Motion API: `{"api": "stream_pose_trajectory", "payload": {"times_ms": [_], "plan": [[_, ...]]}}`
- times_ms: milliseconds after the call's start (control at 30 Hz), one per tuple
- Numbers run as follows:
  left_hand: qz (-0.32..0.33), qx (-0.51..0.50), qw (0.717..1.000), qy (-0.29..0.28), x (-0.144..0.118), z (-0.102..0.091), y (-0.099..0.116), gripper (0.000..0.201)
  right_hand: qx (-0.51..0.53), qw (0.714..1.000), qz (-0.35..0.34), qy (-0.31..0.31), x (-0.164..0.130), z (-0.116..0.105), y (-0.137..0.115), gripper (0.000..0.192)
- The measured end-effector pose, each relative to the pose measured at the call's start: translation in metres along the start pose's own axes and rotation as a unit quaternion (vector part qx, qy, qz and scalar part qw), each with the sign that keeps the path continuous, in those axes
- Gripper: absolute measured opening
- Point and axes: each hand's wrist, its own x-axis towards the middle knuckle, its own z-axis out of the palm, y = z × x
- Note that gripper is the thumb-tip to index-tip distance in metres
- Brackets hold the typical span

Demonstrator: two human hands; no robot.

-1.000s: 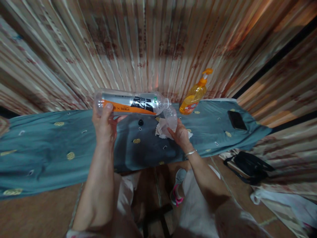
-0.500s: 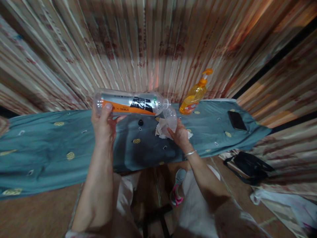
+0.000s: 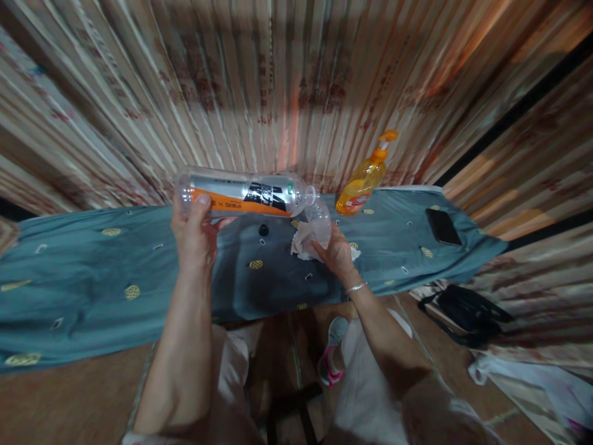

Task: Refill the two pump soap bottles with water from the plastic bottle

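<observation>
My left hand is closed round the base end of a clear plastic bottle with a silver, orange and black label. The bottle lies nearly level in the air, its uncapped neck pointing right. That neck meets the rim of a clear plastic cup, which my right hand grips from the right side. Whether liquid is passing between them I cannot tell. Crumpled white tissue shows on the table behind and below the cup. A small black cap rests on the cloth under the bottle.
A yellow pump bottle stands at the back of the table, right of the cup. Farther right lies a black phone. Teal cloth covers the table, with a curtain behind it. A black bag is at lower right.
</observation>
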Motion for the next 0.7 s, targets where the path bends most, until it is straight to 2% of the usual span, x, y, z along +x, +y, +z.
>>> {"api": "stream_pose_trajectory", "payload": {"times_ms": [200, 400, 700], "plan": [[-0.008, 0.004, 1.000, -0.008, 0.0006, -0.0020, 0.0000, 0.054, 0.023, 1.000, -0.005, 0.002, 0.0009, -0.0017, -0.0011, 0.082], [0.017, 0.016, 0.999, -0.029, 0.0016, -0.0039, -0.0008, 0.054, 0.006, 1.000, 0.011, -0.018, 0.0020, -0.0036, -0.0026, 0.078], [0.009, 0.022, 1.000, -0.016, 0.0010, -0.0030, 0.0017, 0.053, -0.006, 1.000, 0.015, -0.021, 0.0011, -0.0023, -0.0025, 0.079]]}}
